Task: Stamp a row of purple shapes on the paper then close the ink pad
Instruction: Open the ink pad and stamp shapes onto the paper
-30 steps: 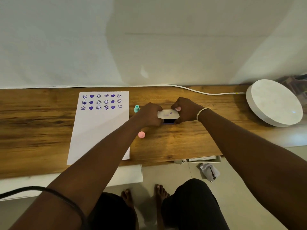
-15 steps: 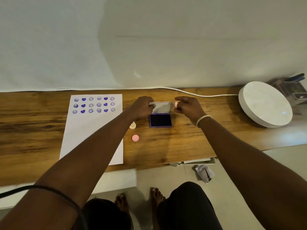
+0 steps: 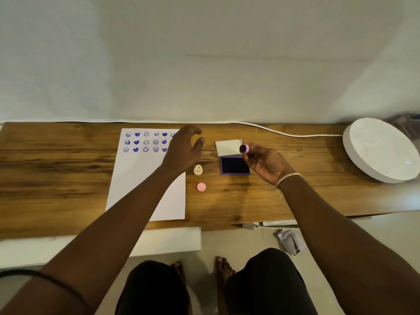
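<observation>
Right hand pinches purple stamp above open ink pad, frame centre; left hand spread empty over stamped paper.

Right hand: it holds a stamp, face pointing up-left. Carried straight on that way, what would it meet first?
Likely the lid of the open ink pad, just beyond the stamp in the right hand; height above it is unclear.

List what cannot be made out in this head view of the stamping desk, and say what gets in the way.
- Right end of the stamped rows on the paper: covered by the left hand.
- Design on the stamp held by the right hand: too small, inked dark.
- Stamped faces' details: too small.
- Round white object: cut off by the right edge.
</observation>
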Available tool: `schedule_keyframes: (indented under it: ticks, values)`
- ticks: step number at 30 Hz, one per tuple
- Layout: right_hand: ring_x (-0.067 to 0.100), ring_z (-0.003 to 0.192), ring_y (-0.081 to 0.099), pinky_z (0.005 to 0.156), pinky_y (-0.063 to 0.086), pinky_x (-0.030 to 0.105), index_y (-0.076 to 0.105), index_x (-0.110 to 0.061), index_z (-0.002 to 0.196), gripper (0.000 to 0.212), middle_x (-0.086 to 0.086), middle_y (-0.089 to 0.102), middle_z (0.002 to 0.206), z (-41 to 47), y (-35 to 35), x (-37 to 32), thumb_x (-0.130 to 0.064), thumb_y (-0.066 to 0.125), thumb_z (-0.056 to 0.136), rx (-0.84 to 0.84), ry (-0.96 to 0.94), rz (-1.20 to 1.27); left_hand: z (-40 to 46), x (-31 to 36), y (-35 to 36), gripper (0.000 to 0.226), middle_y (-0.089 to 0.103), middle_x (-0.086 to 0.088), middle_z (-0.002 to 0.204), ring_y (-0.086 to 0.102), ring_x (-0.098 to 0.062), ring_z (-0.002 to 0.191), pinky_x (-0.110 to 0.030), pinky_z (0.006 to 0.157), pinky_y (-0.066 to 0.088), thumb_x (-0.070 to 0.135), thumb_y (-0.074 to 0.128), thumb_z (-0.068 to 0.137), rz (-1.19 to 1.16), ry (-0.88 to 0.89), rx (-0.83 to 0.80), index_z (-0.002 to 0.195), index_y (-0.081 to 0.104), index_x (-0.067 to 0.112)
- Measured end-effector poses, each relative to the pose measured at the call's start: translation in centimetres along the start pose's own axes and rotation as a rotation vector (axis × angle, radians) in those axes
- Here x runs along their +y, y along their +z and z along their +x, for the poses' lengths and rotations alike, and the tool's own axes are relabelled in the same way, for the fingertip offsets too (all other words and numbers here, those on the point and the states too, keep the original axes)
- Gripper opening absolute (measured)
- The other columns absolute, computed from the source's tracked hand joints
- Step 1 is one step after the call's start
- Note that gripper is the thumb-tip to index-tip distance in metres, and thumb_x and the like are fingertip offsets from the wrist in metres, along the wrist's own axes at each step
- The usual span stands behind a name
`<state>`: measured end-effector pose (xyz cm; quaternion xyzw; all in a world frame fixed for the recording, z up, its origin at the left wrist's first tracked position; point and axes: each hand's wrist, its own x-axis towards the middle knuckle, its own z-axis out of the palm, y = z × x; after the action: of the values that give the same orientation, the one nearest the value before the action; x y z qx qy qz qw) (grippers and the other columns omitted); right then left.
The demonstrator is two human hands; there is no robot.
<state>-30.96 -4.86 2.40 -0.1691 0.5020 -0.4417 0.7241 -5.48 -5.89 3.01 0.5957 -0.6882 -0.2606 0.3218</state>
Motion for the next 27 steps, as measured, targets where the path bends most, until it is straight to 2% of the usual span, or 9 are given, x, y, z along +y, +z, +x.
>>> schedule_keyframes:
  ticks: [2,4,6,8,12,16,20,27]
  values:
    - [0.026,0.100,0.065,0.078,0.058,0.030,0.068,0.001,0.112,0.026,0.020,0.068,0.114,0.6,-0.4,0.4,-0.003,0.067,0.086,0.089,-0.100,-0.364,-1.7,-2.2,-1.3,0.028,0.064,-0.007,0.116,0.059,-0.020,0.109,-0.023,0.090,0.042,0.022,0.066,0.088,0.061,-0.070,0.067,0.113,0.061,0.009]
    - [0.025,0.090,0.067,0.080,0.057,0.037,0.071,-0.005,0.104,0.026,0.018,0.072,0.102,1.1,1.3,1.5,-0.013,0.077,0.079,0.150,-0.261,-0.862,-4.4,-5.1,-4.4,0.034,0.064,-0.010,0.117,0.059,-0.025,0.112,-0.032,0.096,0.045,0.024,0.071,0.084,0.146,-0.171,0.124,0.113,0.062,0.008]
    - [0.024,0.083,0.066,0.077,0.050,0.031,0.073,-0.009,0.092,0.022,0.011,0.072,0.089,1.4,1.0,2.1,-0.020,0.080,0.075,0.246,-0.405,-1.284,-5.8,-7.1,-4.9,0.040,0.062,-0.012,0.118,0.057,-0.030,0.115,-0.038,0.097,0.045,0.028,0.074,0.081,0.228,-0.235,0.112,0.112,0.062,0.007]
    - [0.027,0.086,0.065,0.074,0.044,0.026,0.072,-0.008,0.087,0.014,0.012,0.072,0.089,1.3,1.6,2.9,-0.017,0.076,0.077,0.263,-0.465,-1.462,-7.1,-8.3,-6.0,0.046,0.059,-0.013,0.120,0.056,-0.031,0.116,-0.040,0.094,0.046,0.034,0.075,0.079,0.304,-0.333,0.054,0.114,0.062,0.007]
    - [0.034,0.086,0.064,0.072,0.044,0.030,0.072,-0.006,0.086,0.008,0.017,0.072,0.089,1.2,3.3,3.5,-0.011,0.067,0.082,0.247,-0.514,-1.568,-8.3,-10.1,-8.0,0.062,0.054,-0.011,0.123,0.054,-0.031,0.116,-0.045,0.095,0.046,0.051,0.072,0.075,0.411,-0.451,0.034,0.119,0.057,0.011]
    - [0.036,0.085,0.064,0.073,0.048,0.035,0.072,-0.005,0.087,0.012,0.019,0.071,0.089,1.2,3.6,3.6,-0.011,0.061,0.085,0.260,-0.506,-1.626,-8.8,-10.9,-8.5,0.077,0.040,-0.012,0.138,0.036,-0.034,0.132,-0.053,0.103,0.039,0.060,0.071,0.071,0.455,-0.584,-0.046,0.128,0.048,0.013]
    - [0.036,0.086,0.063,0.074,0.047,0.034,0.072,-0.005,0.091,0.014,0.020,0.071,0.092,0.9,3.7,3.5,-0.010,0.060,0.086,0.288,-0.493,-1.630,-9.2,-11.2,-7.7,0.085,0.038,-0.013,0.138,0.034,-0.035,0.132,-0.054,0.102,0.039,0.068,0.068,0.068,0.511,-0.597,-0.121,0.131,0.044,0.015]
    - [0.037,0.091,0.064,0.078,0.050,0.036,0.073,-0.003,0.095,0.016,0.021,0.072,0.097,0.4,4.0,3.6,-0.010,0.060,0.087,0.320,-0.471,-1.611,-9.9,-10.1,-5.7,0.084,0.039,-0.014,0.137,0.033,-0.036,0.133,-0.053,0.100,0.039,0.070,0.065,0.069,0.532,-0.577,-0.086,0.128,0.045,0.015]
